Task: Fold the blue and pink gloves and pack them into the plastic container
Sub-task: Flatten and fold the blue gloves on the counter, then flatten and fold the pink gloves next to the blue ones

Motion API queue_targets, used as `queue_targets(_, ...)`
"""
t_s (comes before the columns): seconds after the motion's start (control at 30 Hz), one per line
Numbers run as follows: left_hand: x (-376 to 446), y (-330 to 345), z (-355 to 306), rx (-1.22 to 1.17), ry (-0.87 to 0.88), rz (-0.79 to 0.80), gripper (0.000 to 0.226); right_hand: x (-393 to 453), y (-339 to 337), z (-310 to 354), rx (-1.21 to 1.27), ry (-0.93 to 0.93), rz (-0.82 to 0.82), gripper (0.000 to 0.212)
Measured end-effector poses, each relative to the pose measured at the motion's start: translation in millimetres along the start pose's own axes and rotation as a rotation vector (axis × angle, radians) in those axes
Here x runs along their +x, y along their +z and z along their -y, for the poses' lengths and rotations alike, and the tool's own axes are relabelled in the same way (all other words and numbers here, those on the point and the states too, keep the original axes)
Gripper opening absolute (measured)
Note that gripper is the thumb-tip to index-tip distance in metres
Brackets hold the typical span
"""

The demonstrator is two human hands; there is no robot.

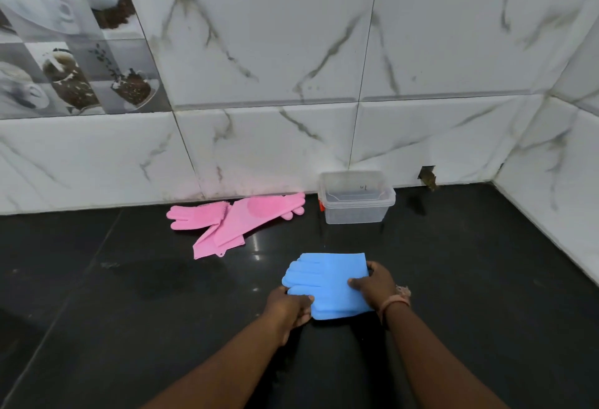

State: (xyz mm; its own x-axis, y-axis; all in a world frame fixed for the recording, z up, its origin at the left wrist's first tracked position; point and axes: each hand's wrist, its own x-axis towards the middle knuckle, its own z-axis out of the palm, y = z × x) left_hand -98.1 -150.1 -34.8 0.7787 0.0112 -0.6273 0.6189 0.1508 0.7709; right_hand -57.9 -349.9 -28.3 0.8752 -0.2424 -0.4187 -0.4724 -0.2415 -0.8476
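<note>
A black stone counter [129,295] meets a wall of white marble-look tiles [275,52]. The 2 pink gloves [231,222] lie unfolded and crossed over each other near the wall, left of the clear plastic container [356,198], which stands open against the wall. The blue gloves [327,285] lie folded on the counter in front. The left hand [288,306] pinches their near-left corner; the right hand [376,285] grips the right edge, thumb on top.
</note>
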Motion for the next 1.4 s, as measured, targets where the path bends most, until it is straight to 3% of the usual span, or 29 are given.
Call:
queue_targets(0.1,-1.0,-3.3,-14.3,0.367,0.097,-0.026,0.034,5.9,2.9,11.7,-0.199,0.047,0.0,0.034)
queue_targets(0.17,-2.7,-10.7,-24.1,0.613,0.127,-0.073,0.044,9.2,6.5,22.9,-0.464,0.051,0.015,0.038)
queue_targets(0.23,-3.9,-22.7,-36.2,0.915,0.108,-0.132,0.059,11.4,17.4,35.5,-0.737,0.067,-0.029,0.05)
queue_targets(0.3,-0.1,-36.6,-47.1,1.048,0.059,-0.122,0.056,8.2,36.3,50.4,-0.924,0.05,-0.149,0.074)
queue_targets(0.33,0.8,-44.9,-52.9,1.027,0.04,-0.127,0.045,5.6,50.6,59.0,-0.967,-0.025,-0.214,0.078)
queue_targets(0.4,4.2,-63.1,-61.4,0.788,0.047,-0.18,0.03,-1.8,86.0,76.8,-0.988,-0.279,-0.25,0.067)
queue_targets(0.47,6.7,-79.5,-68.7,0.41,0.056,-0.258,0.02,-7.7,126.9,89.9,-0.944,-0.506,-0.094,0.05)
queue_targets(0.53,7.7,-96.9,-74.6,0.088,0.058,-0.333,0.019,-12.3,169.3,96.4,-0.893,-0.606,0.18,0.043)
queue_targets(0.63,7.4,-120.8,-75.2,-0.186,0.051,-0.392,0.028,-16.8,215.3,101.8,-0.743,-0.545,0.461,0.036)
queue_targets(0.77,4.1,-147.2,-63.2,-0.35,-0.021,-0.325,0.02,-8.4,256.4,110.1,-0.598,-0.426,0.473,0.031)
queue_targets(0.87,5.1,-168.4,-57.5,-0.395,-0.061,-0.285,0.018,-1.2,276.1,117.4,-0.544,-0.357,0.371,0.034)
queue_targets(1.03,12.4,-203.7,-59.9,-0.473,-0.091,-0.19,0.024,12.4,283.3,148.6,-0.217,-0.324,0.136,0.024)
queue_targets(1.2,17.7,-219.1,-65.1,-0.575,-0.147,-0.072,0.033,-38.7,250.8,202.5,0.267,-0.581,-0.078,0.015)
queue_targets(1.3,12.3,-215.9,-68.6,-0.694,-0.237,0.129,0.063,-83.9,215.0,192.7,0.541,-0.701,0.058,0.008)
queue_targets(1.4,1.3,-211.4,-68.9,-0.829,-0.229,0.355,0.086,-120.1,198.6,158.5,0.673,-0.533,0.352,0.008)
